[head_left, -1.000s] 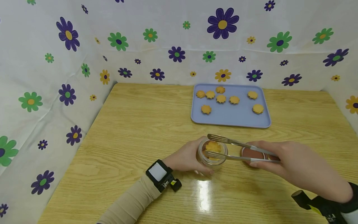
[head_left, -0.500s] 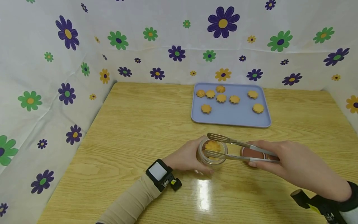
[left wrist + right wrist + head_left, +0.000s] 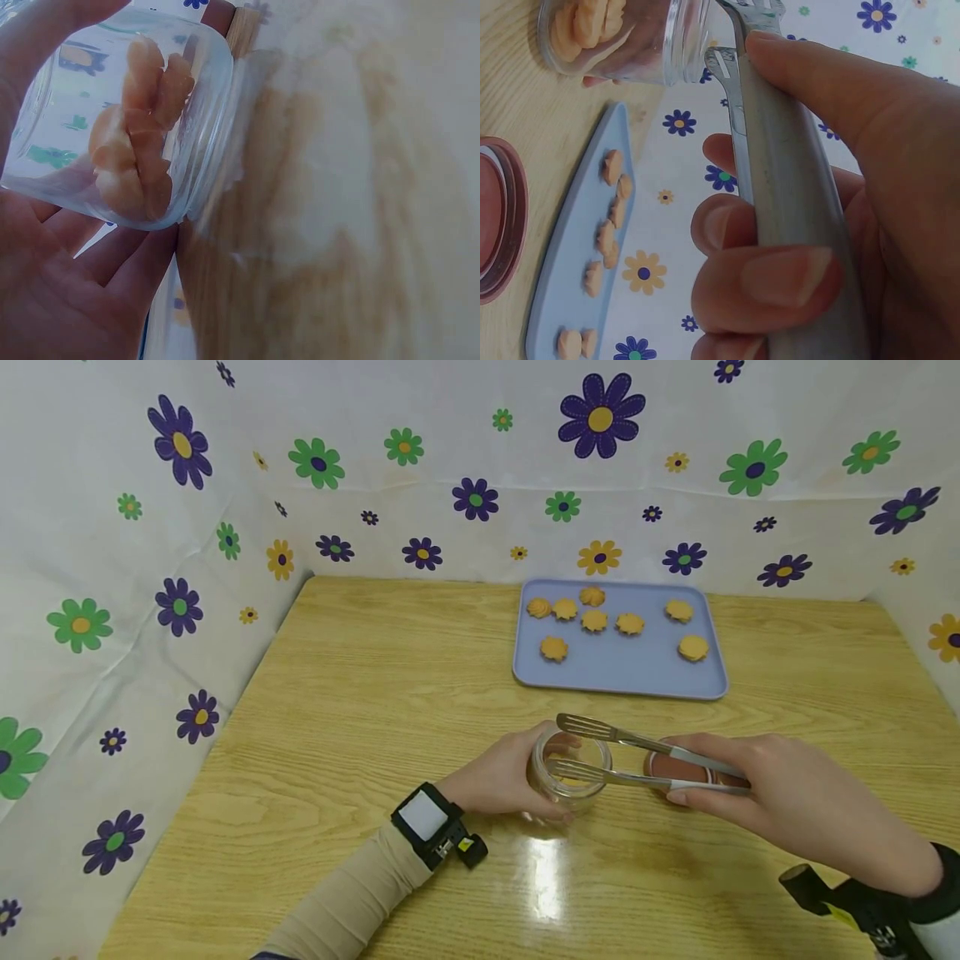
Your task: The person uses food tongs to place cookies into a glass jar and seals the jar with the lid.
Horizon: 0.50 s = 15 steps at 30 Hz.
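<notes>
My left hand (image 3: 498, 777) grips the side of a clear glass jar (image 3: 553, 792) that stands open on the table. Several flower-shaped cookies (image 3: 135, 142) lie heaped at its bottom in the left wrist view. My right hand (image 3: 795, 797) holds metal tongs (image 3: 639, 782), fingers wrapped about the grey handle (image 3: 791, 187) in the right wrist view. The tongs' slotted tips are spread over the jar's mouth, with no cookie between them. Behind the jar, a blue tray (image 3: 611, 675) carries several cookies (image 3: 594, 621).
A reddish-brown round lid (image 3: 675, 767) lies on the wooden table (image 3: 360, 693) right of the jar, partly under the tongs and right hand. Flower-printed cloth (image 3: 420, 502) rises behind the table and along its left side.
The cookie seen between the tongs' tips at the jar's mouth has dropped down into the jar. Both hands and the tongs have stayed nearly still.
</notes>
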### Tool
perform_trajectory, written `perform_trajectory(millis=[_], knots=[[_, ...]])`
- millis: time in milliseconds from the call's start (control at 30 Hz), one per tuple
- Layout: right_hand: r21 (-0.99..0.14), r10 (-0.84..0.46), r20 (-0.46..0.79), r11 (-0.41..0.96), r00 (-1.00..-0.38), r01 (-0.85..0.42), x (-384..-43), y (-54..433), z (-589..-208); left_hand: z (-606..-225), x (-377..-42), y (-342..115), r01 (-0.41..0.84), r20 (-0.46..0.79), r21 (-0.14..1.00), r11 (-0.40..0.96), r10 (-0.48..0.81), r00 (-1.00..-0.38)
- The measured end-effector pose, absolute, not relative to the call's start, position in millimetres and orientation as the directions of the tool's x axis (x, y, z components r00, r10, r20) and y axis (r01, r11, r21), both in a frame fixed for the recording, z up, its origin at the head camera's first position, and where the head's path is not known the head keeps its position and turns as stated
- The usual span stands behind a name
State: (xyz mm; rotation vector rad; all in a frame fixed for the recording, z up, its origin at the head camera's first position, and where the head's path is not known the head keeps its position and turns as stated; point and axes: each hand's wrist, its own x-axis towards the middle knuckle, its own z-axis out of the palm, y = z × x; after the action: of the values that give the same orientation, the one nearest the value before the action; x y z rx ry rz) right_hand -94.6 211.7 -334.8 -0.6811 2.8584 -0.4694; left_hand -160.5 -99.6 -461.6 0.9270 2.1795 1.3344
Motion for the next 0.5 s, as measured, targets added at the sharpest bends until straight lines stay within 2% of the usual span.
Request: perform_trajectory(millis=[367, 500], knots=[[-0.367, -0.449, -0.073, 0.842, -0.89, -0.395, -96.4, 215.5, -337.1, -461.2, -161.2, -99.6, 0.343, 0.007, 0.885, 0.315, 0.727, -0.687], [-0.41, -0.393, -0.069, 0.849, -0.917, -0.333, -105.1, 228.6, -337.8, -461.5, -161.0, -99.2, 0.346, 0.015, 0.887, 0.306, 0.73, -0.683]])
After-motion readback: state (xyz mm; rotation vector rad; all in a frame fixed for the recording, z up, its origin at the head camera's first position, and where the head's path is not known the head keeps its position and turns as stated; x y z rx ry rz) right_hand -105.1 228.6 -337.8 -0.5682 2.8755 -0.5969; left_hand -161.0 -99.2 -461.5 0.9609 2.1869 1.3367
